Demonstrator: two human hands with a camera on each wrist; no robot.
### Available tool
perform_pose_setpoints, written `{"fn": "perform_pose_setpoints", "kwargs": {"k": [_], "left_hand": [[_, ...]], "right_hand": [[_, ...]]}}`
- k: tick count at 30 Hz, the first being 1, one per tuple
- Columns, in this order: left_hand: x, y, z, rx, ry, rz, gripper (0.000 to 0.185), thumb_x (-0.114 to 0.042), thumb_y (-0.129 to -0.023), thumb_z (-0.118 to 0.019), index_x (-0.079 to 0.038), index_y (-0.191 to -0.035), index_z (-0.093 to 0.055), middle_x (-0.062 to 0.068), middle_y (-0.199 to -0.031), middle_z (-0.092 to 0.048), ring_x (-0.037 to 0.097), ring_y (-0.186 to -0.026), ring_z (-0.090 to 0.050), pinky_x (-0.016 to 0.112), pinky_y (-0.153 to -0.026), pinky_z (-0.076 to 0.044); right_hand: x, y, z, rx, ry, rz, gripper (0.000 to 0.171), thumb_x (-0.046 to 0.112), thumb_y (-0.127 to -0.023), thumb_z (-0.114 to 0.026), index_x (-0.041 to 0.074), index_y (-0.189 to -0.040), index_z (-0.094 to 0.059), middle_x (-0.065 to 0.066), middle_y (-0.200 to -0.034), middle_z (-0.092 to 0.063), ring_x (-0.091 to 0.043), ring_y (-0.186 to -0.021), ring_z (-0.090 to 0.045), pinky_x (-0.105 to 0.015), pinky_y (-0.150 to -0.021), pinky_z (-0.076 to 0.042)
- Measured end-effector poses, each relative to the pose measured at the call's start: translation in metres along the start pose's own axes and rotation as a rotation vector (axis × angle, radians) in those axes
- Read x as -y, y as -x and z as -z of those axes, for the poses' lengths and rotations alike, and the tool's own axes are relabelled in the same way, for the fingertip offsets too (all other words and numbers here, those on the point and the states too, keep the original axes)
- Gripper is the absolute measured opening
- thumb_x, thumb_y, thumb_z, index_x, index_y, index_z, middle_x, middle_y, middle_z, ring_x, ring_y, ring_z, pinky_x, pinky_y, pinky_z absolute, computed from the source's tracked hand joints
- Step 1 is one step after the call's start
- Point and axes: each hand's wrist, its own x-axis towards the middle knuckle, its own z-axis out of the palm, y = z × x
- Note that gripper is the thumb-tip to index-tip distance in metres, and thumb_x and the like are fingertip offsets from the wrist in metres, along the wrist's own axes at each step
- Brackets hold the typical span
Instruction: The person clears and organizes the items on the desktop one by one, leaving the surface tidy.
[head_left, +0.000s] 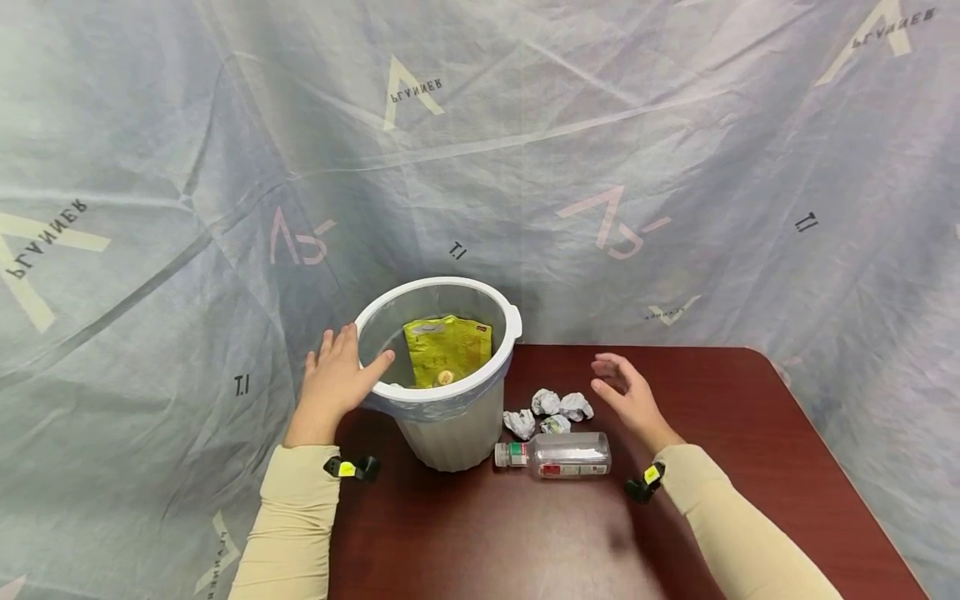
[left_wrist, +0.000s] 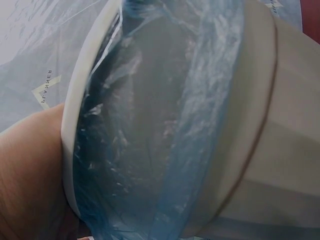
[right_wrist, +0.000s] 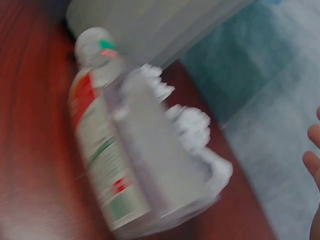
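Left hand (head_left: 335, 379) laid against the white rim of the bin (head_left: 512, 321), fingers straight on the outside, thumb hooked over the edge; steadying rather than grasping. Better kept so, with light pressure only, since the bin stands at the left back corner of the dark red table (head_left: 750, 467) and partly over its edge, where a hard push could probably slide it off. In the left wrist view, blue liner (left_wrist: 200, 100) seen folded over the rim; thumb best kept clear of pulling that film inward. Inside the bin, a yellow packet (head_left: 446, 350) already lying against the far wall.

Just right of the bin, crumpled paper balls (head_left: 551, 412) in a small cluster on the table, close to each other and near the bin wall. In front of them, touching or nearly so, a clear plastic bottle (head_left: 558, 455) on its side, cap toward the bin. Right wrist view blurred, yet the same bottle (right_wrist: 107, 150) and papers recognisable.

Right hand (head_left: 628, 392) hovering above the table to the right of the papers, fingers loose and spread, holding nothing. Advisable to descend from above onto one paper ball, pinching with the fingertips, not sweeping sideways, as the bottle would likely roll. Short lift over the rim, release well inside.
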Motion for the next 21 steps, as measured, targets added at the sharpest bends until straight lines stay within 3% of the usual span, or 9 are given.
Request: {"fn": "perform_pose_setpoints", "kwargs": {"k": [3, 5, 10, 17, 21], "left_hand": [[0.001, 0.0, -0.001, -0.002, 0.006, -0.002, 0.105, -0.075, -0.095, -0.039, 0.001, -0.161, -0.01, 0.026, -0.166, -0.015, 0.045, -0.153, 0.003, 0.072, -0.115, 0.001], [0.001, -0.001, -0.001, -0.003, 0.009, -0.002, 0.106, -0.076, -0.095, -0.039, 0.001, -0.161, -0.01, 0.025, -0.166, -0.015, 0.045, -0.153, 0.002, 0.072, -0.115, 0.001], [0.001, -0.001, -0.001, -0.006, 0.017, -0.002, 0.105, -0.075, -0.095, -0.039, 0.001, -0.161, -0.01, 0.025, -0.166, -0.015, 0.044, -0.154, 0.002, 0.072, -0.115, 0.001], [-0.001, 0.0, 0.0, 0.003, 0.023, -0.003, 0.101, -0.07, -0.097, -0.042, 0.001, -0.161, -0.01, 0.025, -0.166, -0.014, 0.044, -0.154, 0.003, 0.072, -0.115, 0.001], [-0.001, 0.0, 0.001, 0.003, 0.021, -0.006, 0.1, -0.068, -0.098, -0.043, 0.001, -0.161, -0.01, 0.025, -0.166, -0.014, 0.045, -0.153, 0.003, 0.072, -0.115, 0.001]], "right_hand": [[-0.028, 0.016, -0.005, -0.009, -0.058, -0.016, 0.046, -0.002, -0.095, -0.065, -0.004, -0.139, -0.051, -0.028, -0.126, -0.06, -0.016, -0.111, -0.062, -0.02, -0.09, -0.051], [-0.037, 0.026, -0.008, -0.006, -0.094, -0.024, 0.047, -0.005, -0.094, -0.065, -0.006, -0.139, -0.051, -0.031, -0.126, -0.059, -0.021, -0.112, -0.063, -0.02, -0.089, -0.052], [-0.037, 0.044, -0.015, 0.01, -0.134, -0.012, 0.048, -0.01, -0.091, -0.065, -0.011, -0.136, -0.049, -0.036, -0.122, -0.058, -0.027, -0.112, -0.062, -0.024, -0.09, -0.053], [-0.036, 0.066, -0.022, 0.044, -0.122, 0.019, 0.058, -0.014, -0.085, -0.069, -0.016, -0.137, -0.045, -0.028, -0.118, -0.061, -0.016, -0.109, -0.063, -0.034, -0.091, -0.053], [-0.043, 0.077, -0.027, 0.06, -0.079, 0.027, 0.07, -0.012, -0.079, -0.077, -0.016, -0.14, -0.042, -0.034, -0.12, -0.06, -0.028, -0.112, -0.063, -0.03, -0.091, -0.051]]}}
